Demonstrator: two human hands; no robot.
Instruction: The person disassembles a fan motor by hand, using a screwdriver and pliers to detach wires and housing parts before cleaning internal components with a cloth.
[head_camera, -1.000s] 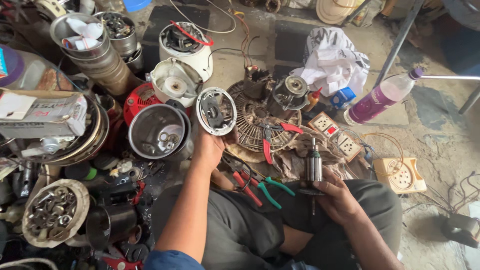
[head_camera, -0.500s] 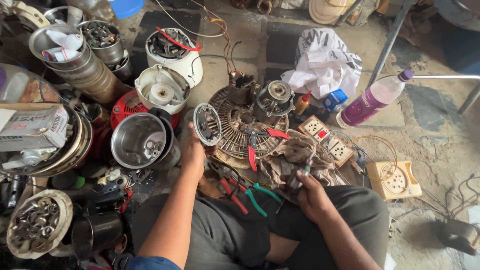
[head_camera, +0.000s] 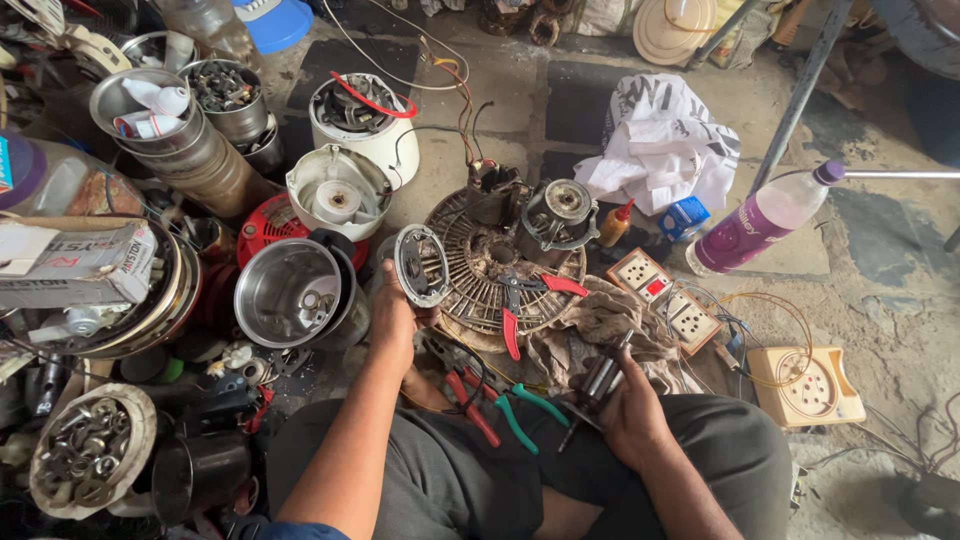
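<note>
on the floor: left hand, fingers gripping round motor end cap; right hand clasping rotor shaft. keep both steady, aligned.

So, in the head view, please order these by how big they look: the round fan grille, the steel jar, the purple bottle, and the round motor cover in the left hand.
1. Round fan grille, largest.
2. Steel jar.
3. Purple bottle, long but narrow, so its rank against the jar is unsure.
4. Round motor cover, held in the left hand, smallest.

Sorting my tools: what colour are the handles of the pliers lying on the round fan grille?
Red. The pliers lie on the fan grille; the head view shows them clearly.
</note>
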